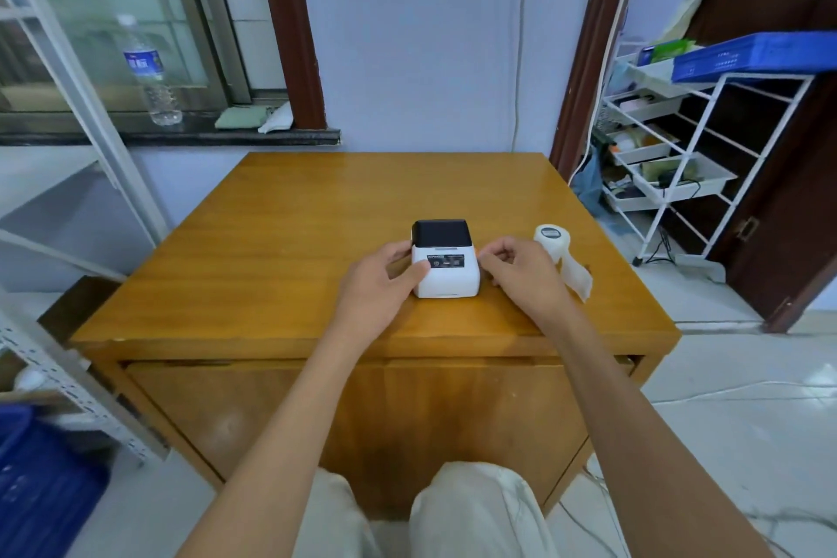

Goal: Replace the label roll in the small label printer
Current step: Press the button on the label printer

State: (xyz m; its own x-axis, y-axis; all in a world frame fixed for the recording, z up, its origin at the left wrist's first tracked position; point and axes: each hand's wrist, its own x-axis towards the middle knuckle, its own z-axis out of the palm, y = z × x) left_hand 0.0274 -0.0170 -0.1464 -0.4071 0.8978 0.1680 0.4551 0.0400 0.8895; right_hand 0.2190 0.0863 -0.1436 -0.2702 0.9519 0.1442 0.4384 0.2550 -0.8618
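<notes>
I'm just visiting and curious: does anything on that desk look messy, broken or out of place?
Nothing broken or spilled. The one untidy thing is the label roll right of the label printer: a loose strip trails from it across the wooden table. The printer sits closed and square between the left hand and right hand.

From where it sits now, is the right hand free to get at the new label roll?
Probably yes. The right hand is at the printer's right side, the label roll stands just beyond it, and nothing lies between.
</notes>
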